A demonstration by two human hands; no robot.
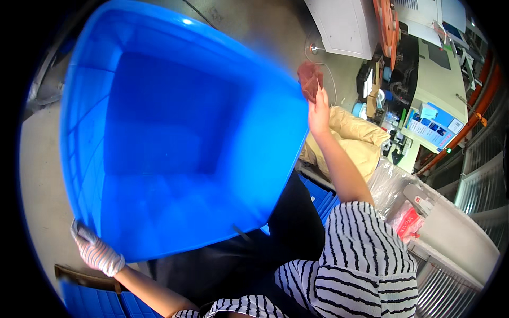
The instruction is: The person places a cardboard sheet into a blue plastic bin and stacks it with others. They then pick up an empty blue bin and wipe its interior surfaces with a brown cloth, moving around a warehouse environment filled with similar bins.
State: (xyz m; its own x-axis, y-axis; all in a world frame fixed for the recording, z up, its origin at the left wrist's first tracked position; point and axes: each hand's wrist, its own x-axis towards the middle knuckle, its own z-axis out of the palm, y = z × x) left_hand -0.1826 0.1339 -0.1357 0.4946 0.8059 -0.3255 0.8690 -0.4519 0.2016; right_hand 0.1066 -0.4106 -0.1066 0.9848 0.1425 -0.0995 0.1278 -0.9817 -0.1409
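Observation:
A large blue plastic bin (169,116) fills the left and middle of the head view, tilted so that I look into its bare inside. My left hand (98,252), in a striped knit glove with grey fingertips, is closed on the bin's rim at the lower left corner. At the bin's right side is my right hand (318,111), bare, with a crumpled reddish-brown cloth (310,81) held against the rim. The fingers of that hand are partly hidden by the cloth.
Brown paper sacks (355,140) lie beyond my right forearm. A white cabinet (344,26) stands at the top, near an orange reel (387,32). More blue bins (85,299) sit at lower left. On the right, a light ledge (456,228) carries a red-and-white packet (407,221).

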